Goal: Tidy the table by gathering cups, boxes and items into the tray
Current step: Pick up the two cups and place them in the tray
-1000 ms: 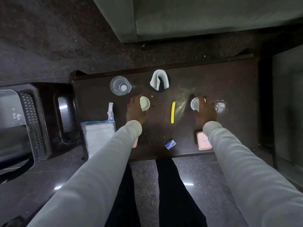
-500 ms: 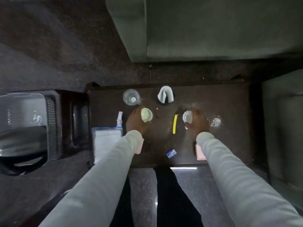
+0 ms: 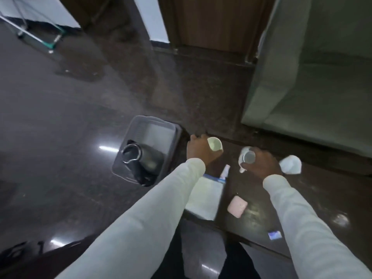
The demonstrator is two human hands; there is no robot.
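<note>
The left hand (image 3: 198,151) grips a white cup (image 3: 215,144) above the desk's (image 3: 314,198) far left corner; the right hand (image 3: 260,164) clasps another cup (image 3: 247,157). The clear tray (image 3: 171,127) sits left of the desk, holding a kettle (image 3: 141,160).

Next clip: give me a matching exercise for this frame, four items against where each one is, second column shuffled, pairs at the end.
Items:
1. white cup
2. kettle
3. pink box
4. folded napkin

Places:
A. in the tray
B. on the table between the sleeves
C. in the left hand
D. on the table beside the right hand

Pairs: 1-C, 2-A, 3-B, 4-D
</note>
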